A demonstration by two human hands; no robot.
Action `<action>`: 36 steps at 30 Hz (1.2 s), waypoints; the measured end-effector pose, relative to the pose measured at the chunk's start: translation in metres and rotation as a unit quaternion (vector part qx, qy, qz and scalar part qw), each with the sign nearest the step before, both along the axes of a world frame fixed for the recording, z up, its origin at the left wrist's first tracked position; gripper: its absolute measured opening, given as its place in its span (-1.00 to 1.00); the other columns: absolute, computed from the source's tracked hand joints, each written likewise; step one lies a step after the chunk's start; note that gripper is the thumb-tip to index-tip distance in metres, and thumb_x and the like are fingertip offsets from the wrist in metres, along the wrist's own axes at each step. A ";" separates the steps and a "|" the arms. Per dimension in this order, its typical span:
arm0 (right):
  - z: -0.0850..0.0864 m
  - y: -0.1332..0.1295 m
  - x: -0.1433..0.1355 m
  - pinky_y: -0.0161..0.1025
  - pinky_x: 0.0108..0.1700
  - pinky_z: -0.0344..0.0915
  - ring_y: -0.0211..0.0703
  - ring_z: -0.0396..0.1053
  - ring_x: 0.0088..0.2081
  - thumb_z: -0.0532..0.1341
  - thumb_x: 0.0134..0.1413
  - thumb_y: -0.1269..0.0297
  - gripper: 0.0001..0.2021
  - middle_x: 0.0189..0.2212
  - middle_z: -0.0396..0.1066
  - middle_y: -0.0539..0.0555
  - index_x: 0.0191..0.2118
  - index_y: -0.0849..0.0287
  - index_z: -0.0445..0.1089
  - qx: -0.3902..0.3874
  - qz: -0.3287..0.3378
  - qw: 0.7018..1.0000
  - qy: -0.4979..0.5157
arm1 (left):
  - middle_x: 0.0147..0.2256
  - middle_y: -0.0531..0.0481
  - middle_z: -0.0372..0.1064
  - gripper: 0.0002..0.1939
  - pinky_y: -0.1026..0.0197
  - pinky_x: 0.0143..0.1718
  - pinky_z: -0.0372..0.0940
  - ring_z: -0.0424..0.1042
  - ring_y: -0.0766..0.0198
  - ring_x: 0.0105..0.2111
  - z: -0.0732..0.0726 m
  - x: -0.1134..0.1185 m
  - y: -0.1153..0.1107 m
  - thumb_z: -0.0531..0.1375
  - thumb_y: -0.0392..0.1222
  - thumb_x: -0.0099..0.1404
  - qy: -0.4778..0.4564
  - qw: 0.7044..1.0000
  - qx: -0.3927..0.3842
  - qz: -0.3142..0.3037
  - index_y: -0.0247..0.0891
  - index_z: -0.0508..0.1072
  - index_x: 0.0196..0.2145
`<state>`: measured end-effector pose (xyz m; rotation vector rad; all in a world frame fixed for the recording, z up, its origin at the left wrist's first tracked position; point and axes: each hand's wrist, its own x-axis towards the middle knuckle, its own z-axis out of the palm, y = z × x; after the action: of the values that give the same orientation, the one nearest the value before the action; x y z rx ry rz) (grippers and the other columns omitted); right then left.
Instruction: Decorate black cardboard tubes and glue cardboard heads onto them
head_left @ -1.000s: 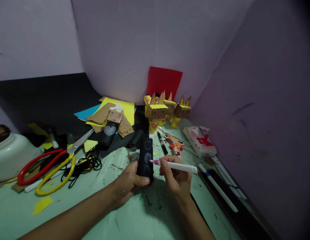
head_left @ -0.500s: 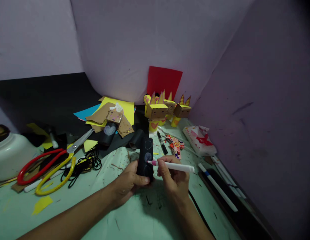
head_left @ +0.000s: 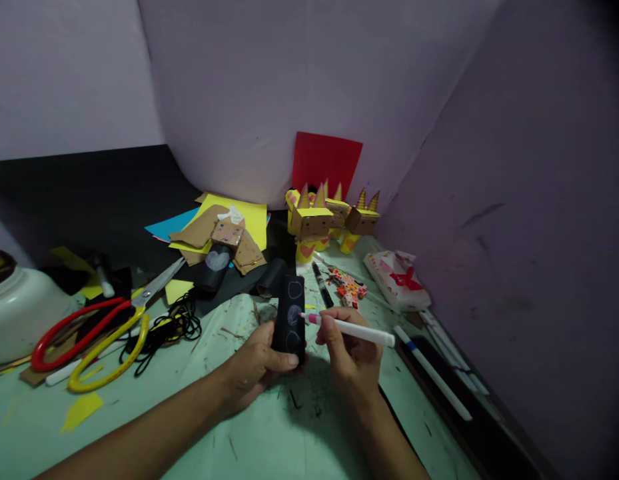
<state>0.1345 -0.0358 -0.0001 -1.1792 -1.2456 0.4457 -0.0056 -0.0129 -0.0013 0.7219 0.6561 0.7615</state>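
My left hand [head_left: 262,363] is closed around the lower end of a black paper strip or tube [head_left: 290,297], its thumb across the front. Three pale circles run down the black face; the middle one is coloured in with light purple. Between the thumb and fingers of my right hand [head_left: 352,350] is a white felt-tip marker [head_left: 364,332] with a pink collar. Its tip points left, at the right edge of the black piece beside the middle circle; whether it touches I cannot tell.
Red-and-yellow-handled scissors [head_left: 139,303], black cord [head_left: 172,327] and a white jar [head_left: 26,313] lie left. Behind are coloured papers [head_left: 254,217], a cardboard head [head_left: 228,232] and several yellow cardboard figures [head_left: 312,223]. Rightward are a plastic packet [head_left: 399,280] and another white marker [head_left: 434,373].
My right hand has moved slightly right, and the marker's tip has shifted from inside the middle circle to the black piece's right edge. My left hand keeps its hold.
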 end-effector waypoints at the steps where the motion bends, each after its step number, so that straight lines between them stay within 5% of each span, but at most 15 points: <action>1: 0.000 0.000 0.000 -0.32 -0.54 0.23 -0.26 0.31 -0.58 0.17 0.10 0.20 -0.84 -0.61 0.34 -0.02 -0.38 0.17 0.39 0.002 0.001 1.000 -0.004 | -0.43 0.04 0.34 -0.50 0.30 -0.46 0.14 0.27 0.33 -0.44 0.000 0.000 0.000 0.34 -0.39 -0.24 0.000 1.000 0.003 -0.002 -0.30 0.40 -0.25; 36: -0.001 0.000 0.000 -0.32 -0.51 0.22 -0.26 0.31 -0.55 0.17 0.09 0.24 -0.85 -0.58 0.36 -0.02 -0.41 0.16 0.41 0.018 0.070 0.997 -0.003 | -0.46 0.06 0.29 -0.52 0.31 -0.49 0.11 0.22 0.35 -0.46 -0.001 0.001 0.001 0.28 -0.39 -0.26 0.013 0.999 0.025 -0.016 -0.31 0.34 -0.28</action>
<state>0.1344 -0.0354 -0.0006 -1.0679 -1.3421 0.5216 -0.0043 -0.0120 -0.0024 0.7864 0.6492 0.7423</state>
